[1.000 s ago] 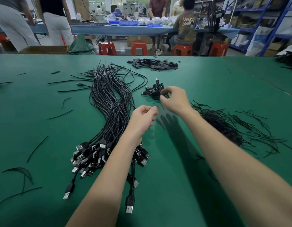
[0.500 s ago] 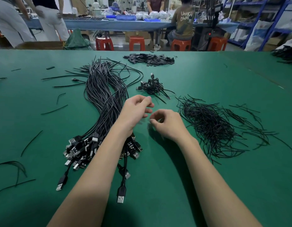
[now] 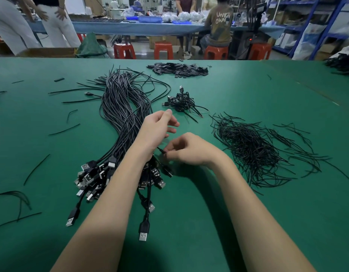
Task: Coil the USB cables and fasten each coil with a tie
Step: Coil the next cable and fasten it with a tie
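1. A matte green cloth covers the table (image 3: 248, 222); it looks soft and felt-like, with no shine.
2. A thick bundle of USB cables (image 3: 122, 107) runs from the far middle of the table toward the person, thin round black cords lying side by side like a hank of hair, bending in a slow S.
3. At the near end the bundle fans into a heap of USB plugs (image 3: 95, 177), boxy black housings with square silver metal tips. A few plugs trail out nearer the person.
4. The left hand (image 3: 156, 130) hangs over the bundle with its fingers loosely spread and gently bent, holding nothing that I can see.
5. The right hand (image 3: 187, 150) sits just beside the bundle's right edge, fingers curled in, thumb and fingertips pinching a single cable (image 3: 161, 150) where it leaves the heap.
6. Beyond the hands lies a small cluster of coiled cables (image 3: 181, 101), tight black loops with stiff tie ends sticking out like whiskers.
7. To the right spreads a loose pile of ties (image 3: 252, 150), wiry thin black strands, tangled and springy.
8. Stray single ties (image 3: 64, 129) lie scattered on the left part of the cloth.
9. At the far edge rests a low heap of flat black pieces (image 3: 177, 69), small and rectangular.
10. Behind the table stand red plastic stools (image 3: 163, 50).
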Demonstrator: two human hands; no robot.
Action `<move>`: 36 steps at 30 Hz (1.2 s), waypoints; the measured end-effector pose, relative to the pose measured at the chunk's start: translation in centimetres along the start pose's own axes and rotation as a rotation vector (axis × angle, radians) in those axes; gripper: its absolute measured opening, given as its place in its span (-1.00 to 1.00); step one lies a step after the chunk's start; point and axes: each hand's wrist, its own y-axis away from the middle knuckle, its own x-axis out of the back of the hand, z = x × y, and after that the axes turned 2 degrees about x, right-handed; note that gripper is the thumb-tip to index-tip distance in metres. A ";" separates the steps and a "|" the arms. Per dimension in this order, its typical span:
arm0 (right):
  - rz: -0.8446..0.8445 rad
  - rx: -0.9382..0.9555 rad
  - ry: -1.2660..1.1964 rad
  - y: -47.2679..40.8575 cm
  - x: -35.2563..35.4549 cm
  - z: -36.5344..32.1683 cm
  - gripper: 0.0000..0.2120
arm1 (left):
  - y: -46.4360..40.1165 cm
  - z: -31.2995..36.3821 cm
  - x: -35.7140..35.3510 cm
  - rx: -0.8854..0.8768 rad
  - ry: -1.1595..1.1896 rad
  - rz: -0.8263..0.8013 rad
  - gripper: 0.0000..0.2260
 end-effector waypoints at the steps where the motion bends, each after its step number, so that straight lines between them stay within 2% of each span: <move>1: -0.002 0.000 -0.035 0.2 0.7 0.2 -0.89 | 0.1 0.0 0.0 -0.027 -0.055 -0.029 -0.66; 3: 0.017 0.004 -0.180 0.6 1.9 0.9 -0.79 | 0.4 -0.1 -0.2 -0.087 -0.231 -0.138 -0.59; 6: 0.162 -0.026 -0.444 0.7 3.3 2.0 -0.67 | 1.2 -0.2 -0.7 -0.160 -0.531 -0.231 -0.54; 8: 0.251 -0.049 -0.573 0.4 3.7 2.4 -0.66 | 1.5 0.0 -1.1 -0.197 -0.525 -0.259 -0.57; 11: 0.258 0.006 -0.807 0.2 3.5 2.5 -0.55 | 1.7 0.9 -2.2 -0.170 -0.261 -0.326 -0.67; 14: 0.222 0.105 -1.113 0.0 3.0 2.5 -0.27 | 1.8 2.0 -2.7 -0.020 0.257 -0.351 -0.61; 17: 0.125 0.122 -0.953 -0.4 2.1 2.7 -0.18 | 2.1 2.6 -2.8 0.079 0.748 -0.453 -0.58; 19: 0.064 0.100 -0.792 -0.6 1.3 2.6 -0.17 | 2.2 2.8 -2.8 0.126 0.948 -0.462 -0.57; 23: 0.157 0.097 -0.476 0.0 1.5 2.8 -0.16 | 1.8 2.7 -1.3 0.095 0.934 -0.325 -0.56; 25: 0.212 0.121 -0.515 0.6 2.6 2.5 -0.27 | 1.5 2.7 -0.2 0.105 0.964 -0.273 -0.56; 27: 0.189 0.162 -0.556 1.3 3.7 2.0 -0.45 | 1.3 2.7 0.2 0.154 1.029 -0.257 -0.57; 28: 0.113 0.167 -0.581 1.6 4.2 1.8 -0.54 | 1.3 2.7 0.1 0.181 1.057 -0.252 -0.58; 30: -0.153 0.144 -0.646 2.5 5.0 1.7 -0.68 | 1.2 2.8 -0.1 0.227 1.105 -0.246 -0.60; 32: -0.359 0.106 -0.710 3.4 5.5 1.9 -0.73 | 1.1 2.7 -0.1 0.256 1.138 -0.244 -0.65; 36: -0.490 0.017 -0.627 4.3 5.8 3.1 -0.81 | 1.3 2.7 -0.7 0.279 1.174 -0.243 -0.72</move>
